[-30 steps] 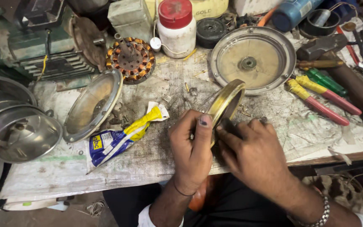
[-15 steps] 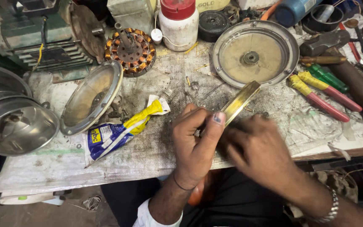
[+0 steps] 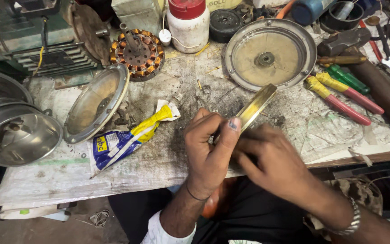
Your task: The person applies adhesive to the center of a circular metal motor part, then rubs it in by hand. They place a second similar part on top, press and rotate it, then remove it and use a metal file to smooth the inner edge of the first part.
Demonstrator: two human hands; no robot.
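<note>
A thin brass-coloured metal ring (image 3: 257, 106) is held on edge above the workbench, tilted up to the right. My left hand (image 3: 211, 153) grips its lower end, thumb pressed on the rim. My right hand (image 3: 274, 165) is blurred and lies against the ring's lower part from the right; whether it holds a small item I cannot tell. Beyond the ring lies a round grey metal cover plate (image 3: 271, 55) with a hub in its middle. A copper-wound stator (image 3: 136, 54) stands at the back.
A shiny metal bowl cover (image 3: 96, 103) leans at the left by a larger steel housing (image 3: 16, 135). A blue and yellow crumpled packet (image 3: 123, 138) lies near my left hand. Pliers and screwdrivers (image 3: 344, 92) lie at the right. A white jar with red lid (image 3: 187, 22) stands at the back.
The ring has tipped from more upright to a flatter slant towards the right. My right hand has slid along its lower part. The view has shifted slightly.
</note>
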